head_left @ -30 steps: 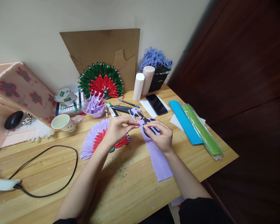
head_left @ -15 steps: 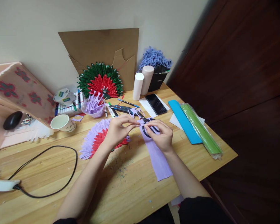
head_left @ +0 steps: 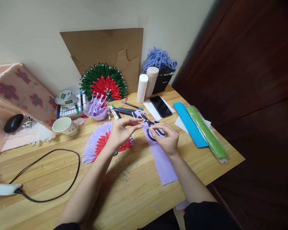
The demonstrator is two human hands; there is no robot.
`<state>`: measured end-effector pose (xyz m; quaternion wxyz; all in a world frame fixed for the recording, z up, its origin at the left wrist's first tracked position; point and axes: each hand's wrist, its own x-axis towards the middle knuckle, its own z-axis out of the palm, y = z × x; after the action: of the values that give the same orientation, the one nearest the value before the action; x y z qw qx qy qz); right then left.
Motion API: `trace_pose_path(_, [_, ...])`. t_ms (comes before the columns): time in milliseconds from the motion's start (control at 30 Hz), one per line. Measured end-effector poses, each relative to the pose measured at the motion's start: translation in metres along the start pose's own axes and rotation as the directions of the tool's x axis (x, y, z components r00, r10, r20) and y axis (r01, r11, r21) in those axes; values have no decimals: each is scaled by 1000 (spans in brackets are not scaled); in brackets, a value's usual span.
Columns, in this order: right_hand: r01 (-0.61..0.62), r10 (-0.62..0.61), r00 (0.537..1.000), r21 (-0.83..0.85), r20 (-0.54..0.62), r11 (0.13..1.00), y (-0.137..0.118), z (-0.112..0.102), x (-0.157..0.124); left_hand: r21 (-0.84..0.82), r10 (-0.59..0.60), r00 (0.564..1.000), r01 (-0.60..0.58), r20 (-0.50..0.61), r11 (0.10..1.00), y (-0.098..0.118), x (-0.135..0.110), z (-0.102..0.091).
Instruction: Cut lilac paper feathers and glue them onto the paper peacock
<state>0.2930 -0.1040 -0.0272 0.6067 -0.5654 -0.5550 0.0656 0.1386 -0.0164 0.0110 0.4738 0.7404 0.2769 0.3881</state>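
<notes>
While your left hand (head_left: 122,132) and right hand (head_left: 167,138) pinch the paper piece (head_left: 145,126), it looks light, flimsy. Hold its ends!

One view from a head-worn camera, above and behind the left hand (head_left: 121,134) and right hand (head_left: 167,137). It faces forward and down, fairly near, across the wooden table (head_left: 132,195) to the wall (head_left: 105,14) beyond them; dim, seemingly wooden panelling (head_left: 254,95) stands rightward.
</notes>
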Motion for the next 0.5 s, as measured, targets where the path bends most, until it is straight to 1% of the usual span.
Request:
trace_pose_path(67, [3,-3,1000,11,8,1000,0,0,0,5,0,999,0,35,1000,2,0,-2])
trace_pose_path(167, [20,-21,999,24,36,1000,0,0,0,41,34,994,-39,106,998,4,0,-4])
trace_pose_path(233, [45,-46,997,26,56,999,-1,0,1,61,55,990,-63,131,996,4,0,-5])
trace_pose_path(333, [71,-73,995,24,68,997,-3,0,2,72,71,989,-81,126,994,2,0,-4])
trace_pose_path(500, [82,-83,994,14,67,997,-3,-1,2,64,98,990,-105,104,992,0,0,-3])
